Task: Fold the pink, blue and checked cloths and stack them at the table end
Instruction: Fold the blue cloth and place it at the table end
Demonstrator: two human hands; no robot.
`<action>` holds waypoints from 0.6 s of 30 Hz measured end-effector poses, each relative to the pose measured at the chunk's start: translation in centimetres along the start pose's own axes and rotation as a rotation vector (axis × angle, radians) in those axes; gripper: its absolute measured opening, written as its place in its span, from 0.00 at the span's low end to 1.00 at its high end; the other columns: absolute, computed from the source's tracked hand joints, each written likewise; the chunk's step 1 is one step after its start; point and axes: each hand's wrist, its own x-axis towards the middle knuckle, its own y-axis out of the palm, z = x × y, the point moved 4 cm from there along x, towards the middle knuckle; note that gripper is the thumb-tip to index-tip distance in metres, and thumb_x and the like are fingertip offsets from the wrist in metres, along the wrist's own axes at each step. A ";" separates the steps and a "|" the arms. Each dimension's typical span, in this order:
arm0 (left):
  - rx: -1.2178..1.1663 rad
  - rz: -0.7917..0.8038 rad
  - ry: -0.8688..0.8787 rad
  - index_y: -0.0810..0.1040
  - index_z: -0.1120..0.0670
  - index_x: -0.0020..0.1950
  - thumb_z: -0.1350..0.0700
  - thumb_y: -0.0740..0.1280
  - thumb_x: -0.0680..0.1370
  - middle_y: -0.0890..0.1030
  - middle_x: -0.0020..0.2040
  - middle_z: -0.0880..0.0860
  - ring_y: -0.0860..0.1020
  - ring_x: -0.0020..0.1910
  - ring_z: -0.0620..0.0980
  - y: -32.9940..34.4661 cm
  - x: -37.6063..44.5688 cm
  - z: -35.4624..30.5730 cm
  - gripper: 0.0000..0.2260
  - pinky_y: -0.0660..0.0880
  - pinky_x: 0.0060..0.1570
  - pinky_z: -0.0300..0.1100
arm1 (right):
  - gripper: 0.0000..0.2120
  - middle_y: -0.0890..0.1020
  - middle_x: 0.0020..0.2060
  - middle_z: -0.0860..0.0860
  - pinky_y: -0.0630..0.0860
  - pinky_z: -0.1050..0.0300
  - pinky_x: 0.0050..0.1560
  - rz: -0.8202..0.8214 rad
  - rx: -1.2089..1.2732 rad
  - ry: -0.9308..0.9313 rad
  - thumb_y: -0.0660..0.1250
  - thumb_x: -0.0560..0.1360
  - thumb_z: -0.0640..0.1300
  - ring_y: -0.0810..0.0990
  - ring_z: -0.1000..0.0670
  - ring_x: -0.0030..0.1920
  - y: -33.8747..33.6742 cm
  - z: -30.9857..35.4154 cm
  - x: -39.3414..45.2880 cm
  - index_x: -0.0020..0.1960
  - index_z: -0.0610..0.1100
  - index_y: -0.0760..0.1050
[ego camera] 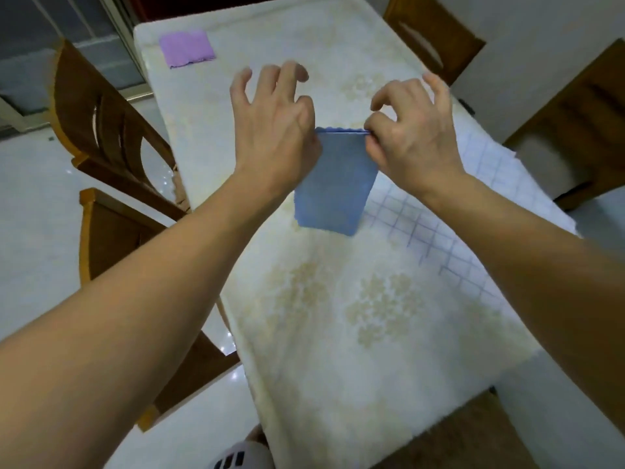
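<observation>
Both hands are up over the middle of the table (338, 333), and the blue cloth (333, 184) hangs between them. The left hand (274, 130) pinches the left top corner between thumb and forefinger, its other fingers spread wide and clear of the fabric. The right hand (411, 137) pinches the right top corner the same way, spare fingers lifted. So each hand is closed on a corner, nothing more.

Why hold it like that? Judging by the doubled line along the top edge, the cloth is already folded once, and pinching the two corners keeps the layers matched while its weight pulls the rest flat. The top edge runs left to right, pulled taut and level. The body drops down from it toward the near side, and that hanging length looks the longer axis, narrowing a little to the bottom edge, which sits just above or on the table; I cannot tell if it touches.

Far off at the far left corner lies the pink cloth (186, 48), folded flat and small, which reads as the start of the stack at the table end. Over on the right, the checked cloth (473, 211) lies spread open along the right edge, partly overhanging it, not yet folded.

My read: blue is mid-fold, pink done, checked waiting. Wooden chairs (101, 123) stand round the table.
</observation>
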 end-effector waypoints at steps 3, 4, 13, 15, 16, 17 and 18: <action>0.005 -0.054 0.053 0.84 0.58 0.46 0.56 0.66 0.71 0.74 0.66 0.53 0.71 0.66 0.56 -1.7 -0.1 -1.4 0.09 0.61 0.68 0.60 | 0.10 0.80 0.50 0.43 0.68 0.36 0.66 -0.022 0.004 0.059 0.66 0.78 0.44 0.79 0.42 0.53 -1.8 -0.5 -0.4 0.45 0.39 0.81; 0.002 -0.061 0.075 0.84 0.59 0.46 0.56 0.66 0.72 0.74 0.66 0.53 0.71 0.66 0.56 -2.0 -0.5 -1.8 0.09 0.61 0.69 0.60 | 0.10 0.80 0.51 0.43 0.68 0.36 0.67 -0.010 0.009 0.064 0.66 0.78 0.45 0.79 0.42 0.54 -2.1 -0.5 -0.9 0.45 0.39 0.81; -0.039 0.132 0.234 0.82 0.59 0.44 0.57 0.67 0.71 0.78 0.61 0.54 0.74 0.61 0.58 0.6 -10.6 -4.0 0.07 0.61 0.69 0.61 | 0.06 0.82 0.48 0.43 0.66 0.35 0.69 0.058 0.087 -0.012 0.68 0.75 0.40 0.80 0.43 0.50 -3.0 3.5 -10.3 0.41 0.40 0.81; -0.072 0.153 0.250 0.81 0.59 0.42 0.58 0.68 0.70 0.79 0.58 0.55 0.76 0.58 0.59 1.2 -13.6 -4.5 0.06 0.64 0.67 0.60 | 0.05 0.82 0.47 0.43 0.66 0.35 0.68 0.078 0.133 0.009 0.68 0.73 0.38 0.80 0.42 0.48 -3.2 5.2 -13.2 0.39 0.40 0.80; -0.093 0.164 0.263 0.81 0.59 0.41 0.58 0.68 0.69 0.80 0.57 0.55 0.76 0.56 0.59 1.4 -15.2 -4.8 0.05 0.65 0.66 0.60 | 0.05 0.82 0.47 0.44 0.66 0.35 0.68 0.093 0.160 0.020 0.68 0.73 0.38 0.80 0.42 0.48 -3.4 6.1 -14.7 0.38 0.40 0.80; -0.113 0.183 0.281 0.81 0.59 0.41 0.58 0.68 0.69 0.80 0.56 0.55 0.77 0.55 0.59 1.6 -16.9 -5.2 0.05 0.65 0.65 0.60 | 0.06 0.82 0.46 0.44 0.66 0.36 0.68 0.109 0.187 0.031 0.67 0.73 0.38 0.80 0.42 0.47 -3.7 7.1 -16.4 0.38 0.40 0.79; -0.129 0.211 0.303 0.81 0.59 0.41 0.59 0.67 0.69 0.80 0.56 0.55 0.77 0.54 0.59 1.8 -18.7 -5.6 0.05 0.66 0.65 0.60 | 0.06 0.82 0.46 0.44 0.66 0.36 0.68 0.128 0.212 0.040 0.67 0.74 0.38 0.80 0.43 0.48 -4.1 8.0 -18.0 0.38 0.41 0.79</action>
